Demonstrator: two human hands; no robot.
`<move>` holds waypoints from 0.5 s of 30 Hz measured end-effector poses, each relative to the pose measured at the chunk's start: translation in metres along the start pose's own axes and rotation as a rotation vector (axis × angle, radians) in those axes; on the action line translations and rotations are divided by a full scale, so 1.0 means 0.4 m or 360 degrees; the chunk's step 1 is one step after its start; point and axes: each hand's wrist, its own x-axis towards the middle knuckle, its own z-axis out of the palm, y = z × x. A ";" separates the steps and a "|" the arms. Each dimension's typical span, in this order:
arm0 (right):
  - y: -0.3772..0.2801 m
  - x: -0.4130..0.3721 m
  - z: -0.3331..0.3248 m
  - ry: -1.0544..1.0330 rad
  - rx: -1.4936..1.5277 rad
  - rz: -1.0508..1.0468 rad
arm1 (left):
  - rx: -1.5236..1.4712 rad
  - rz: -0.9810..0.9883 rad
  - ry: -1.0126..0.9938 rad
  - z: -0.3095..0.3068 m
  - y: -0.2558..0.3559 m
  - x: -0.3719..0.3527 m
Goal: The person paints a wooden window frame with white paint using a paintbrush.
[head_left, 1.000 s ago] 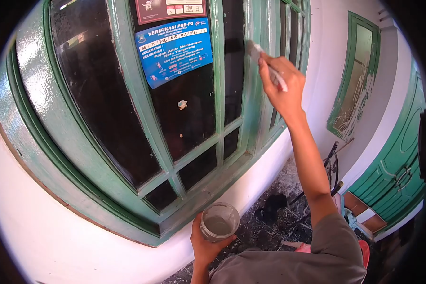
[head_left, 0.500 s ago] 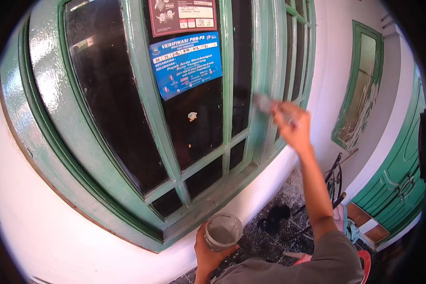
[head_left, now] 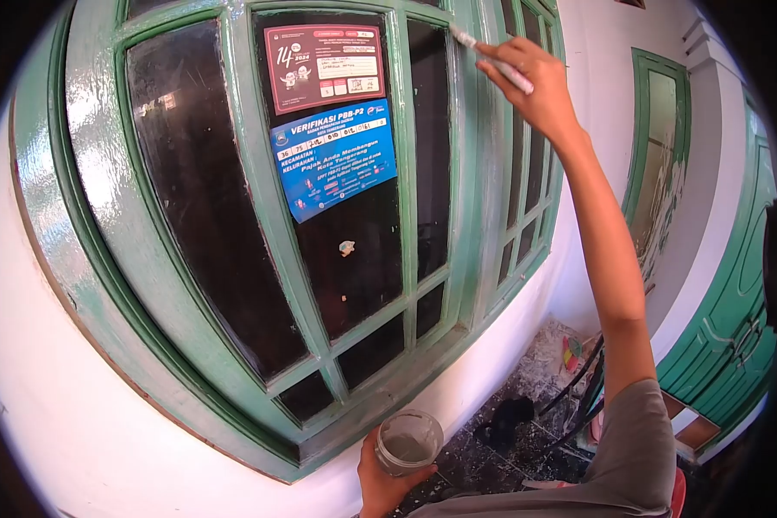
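Note:
My right hand [head_left: 537,85] grips a paintbrush [head_left: 518,78] by its pale handle, the bristle end pointing up and left. Those bristles are at the upper part of a green window frame [head_left: 468,198], beside a narrow dark pane; contact looks likely but is hard to make out. Low in the view, my left hand [head_left: 380,485] is wrapped around a clear plastic tub [head_left: 409,442]. Greyish-green paint or liquid shows inside the tub, which is held nearly upright below the window sill.
A red sticker [head_left: 326,69] and a blue sticker [head_left: 335,160] are on the middle pane. White wall [head_left: 147,423] runs beneath the window. Right, a smaller green-framed window [head_left: 660,129] and a green door [head_left: 725,302] stand. Dark, paint-spotted tiles [head_left: 483,457] cover the floor.
My right hand with the paintbrush has risen along the window frame, from mid-height to near the top. The view has tilted up slightly. My left hand still holds the tub low.

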 end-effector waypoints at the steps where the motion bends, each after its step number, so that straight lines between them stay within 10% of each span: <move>1: -0.005 -0.017 0.003 -0.0021 0.0009 0.0000 | -0.0005 0.0017 -0.0013 0.000 -0.012 0.002; 15: -0.078 -0.126 -0.021 -0.0334 0.0073 0.0133 | 0.0084 -0.0124 -0.0128 0.003 0.006 0.007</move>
